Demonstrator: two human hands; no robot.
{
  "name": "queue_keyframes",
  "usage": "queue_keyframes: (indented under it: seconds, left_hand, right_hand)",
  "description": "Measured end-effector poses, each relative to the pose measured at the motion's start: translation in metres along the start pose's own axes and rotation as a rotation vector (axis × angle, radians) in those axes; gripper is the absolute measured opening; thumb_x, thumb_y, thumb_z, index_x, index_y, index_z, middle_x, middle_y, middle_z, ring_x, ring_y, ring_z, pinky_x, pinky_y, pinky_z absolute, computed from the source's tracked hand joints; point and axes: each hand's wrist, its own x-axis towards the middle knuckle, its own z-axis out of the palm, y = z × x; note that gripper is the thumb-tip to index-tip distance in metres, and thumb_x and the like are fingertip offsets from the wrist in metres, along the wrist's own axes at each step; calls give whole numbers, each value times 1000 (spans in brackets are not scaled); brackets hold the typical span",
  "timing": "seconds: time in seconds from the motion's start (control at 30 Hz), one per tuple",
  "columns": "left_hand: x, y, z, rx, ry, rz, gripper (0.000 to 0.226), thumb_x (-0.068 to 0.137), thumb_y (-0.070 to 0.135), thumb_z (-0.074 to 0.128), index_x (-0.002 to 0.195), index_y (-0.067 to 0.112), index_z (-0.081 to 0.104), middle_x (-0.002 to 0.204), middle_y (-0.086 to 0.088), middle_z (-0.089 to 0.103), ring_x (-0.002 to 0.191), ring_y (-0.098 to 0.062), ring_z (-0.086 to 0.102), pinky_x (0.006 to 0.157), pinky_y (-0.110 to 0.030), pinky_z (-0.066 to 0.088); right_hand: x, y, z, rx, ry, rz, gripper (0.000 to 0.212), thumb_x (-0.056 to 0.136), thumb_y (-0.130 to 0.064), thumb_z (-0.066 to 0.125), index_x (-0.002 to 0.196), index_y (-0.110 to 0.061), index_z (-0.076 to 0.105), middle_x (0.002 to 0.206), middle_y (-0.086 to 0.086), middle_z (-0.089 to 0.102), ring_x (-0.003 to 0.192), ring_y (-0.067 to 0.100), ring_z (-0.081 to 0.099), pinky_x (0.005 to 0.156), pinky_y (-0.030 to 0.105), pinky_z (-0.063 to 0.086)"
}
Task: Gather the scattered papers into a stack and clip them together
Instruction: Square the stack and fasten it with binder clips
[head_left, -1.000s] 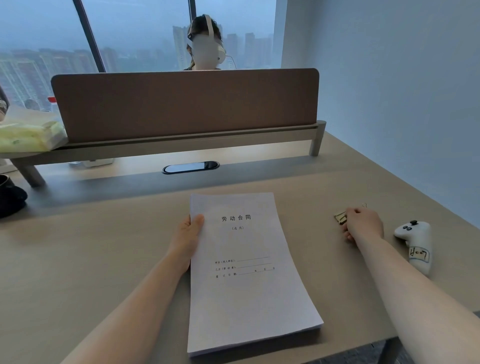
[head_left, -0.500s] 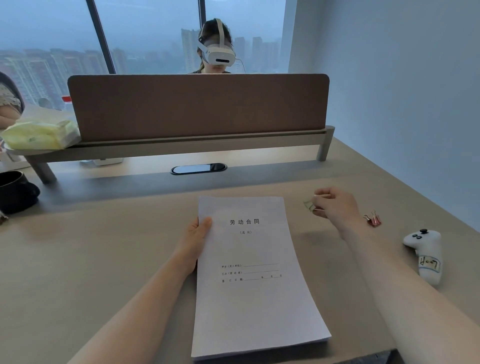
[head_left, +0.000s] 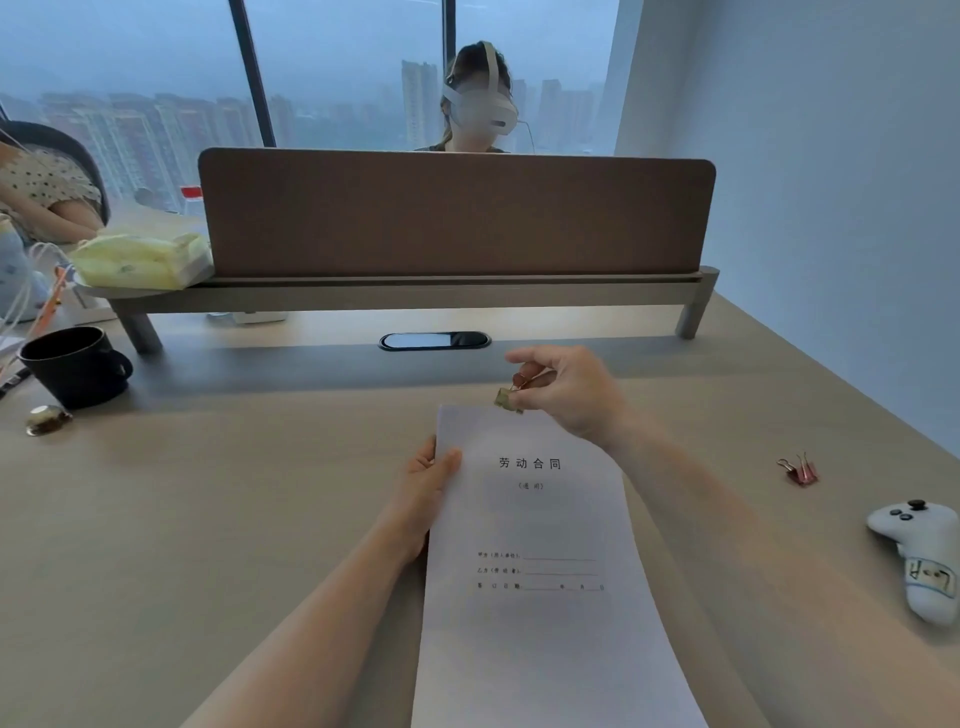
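A squared stack of white papers (head_left: 540, 597) with printed text on the top sheet lies on the desk in front of me. My left hand (head_left: 423, 491) grips its left edge near the top, thumb on the cover page. My right hand (head_left: 569, 392) hovers just above the stack's top edge and pinches a gold binder clip (head_left: 508, 400) by its handles, jaws pointing toward the papers. The clip is close to the top edge but apart from it. A second, pink binder clip (head_left: 800, 470) lies on the desk to the right.
A white game controller (head_left: 919, 558) lies at the right edge. A black mug (head_left: 75, 364) and a small metal object (head_left: 48, 418) sit at the far left. A brown divider panel (head_left: 457, 213) on a raised shelf spans the back, with a person in a headset behind it.
My right hand lifted the gold clip from the desk at the right and carried it left to just above the stack's top edge. The left hand kept its hold on the papers.
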Motion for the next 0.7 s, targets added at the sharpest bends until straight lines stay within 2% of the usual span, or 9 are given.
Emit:
queue_keyframes:
  seconds: [0.13, 0.3, 0.4, 0.5, 0.57, 0.7]
  left_hand:
    - [-1, 0, -1, -35, -2, 6, 29, 80, 20, 62, 109, 19, 67, 95, -9, 76, 77, -23, 72, 73, -37, 58]
    - [-1, 1, -3, -89, 13, 1, 20, 94, 5, 55, 109, 13, 66, 93, -9, 75, 75, -22, 72, 66, -33, 57]
    - [-2, 1, -4, -107, -3, 8, 20, 91, 7, 58, 109, 12, 67, 95, -10, 75, 78, -23, 72, 67, -33, 57]
    - [-1, 2, -4, -119, 1, 16, 27, 83, 14, 61, 109, 13, 67, 96, -10, 75, 78, -23, 71, 70, -34, 57]
    - [-1, 1, -4, -112, -8, 23, 27, 84, 13, 60, 110, 13, 67, 97, -10, 75, 79, -23, 71, 72, -35, 57]
    - [-2, 2, -3, -91, -5, 35, 24, 96, 2, 50, 107, 14, 67, 92, -7, 76, 75, -21, 71, 67, -31, 57]
  right_hand:
    - [9, -10, 18, 1, -35, -83, 41, 72, 5, 78, 109, -12, 71, 79, -4, 63, 71, 12, 62, 80, 20, 53]
    - [18, -16, 32, -25, -72, -165, 34, 74, 11, 74, 99, -13, 72, 77, 0, 65, 66, 5, 62, 77, 18, 55]
    - [23, -16, 35, -60, -93, -177, 34, 74, 9, 75, 93, -19, 71, 75, -2, 67, 68, 9, 63, 78, 24, 56]
    - [26, -17, 36, -97, -123, -185, 31, 73, 7, 75, 93, -16, 73, 75, 0, 68, 63, 4, 59, 75, 22, 54]
    - [27, -18, 35, -98, -145, -177, 29, 73, 7, 75, 93, -14, 73, 75, 0, 68, 63, 4, 59, 74, 20, 53]
    - [32, -21, 31, -77, -201, -152, 30, 73, 7, 76, 92, -16, 74, 79, 5, 69, 73, 15, 63, 82, 34, 55]
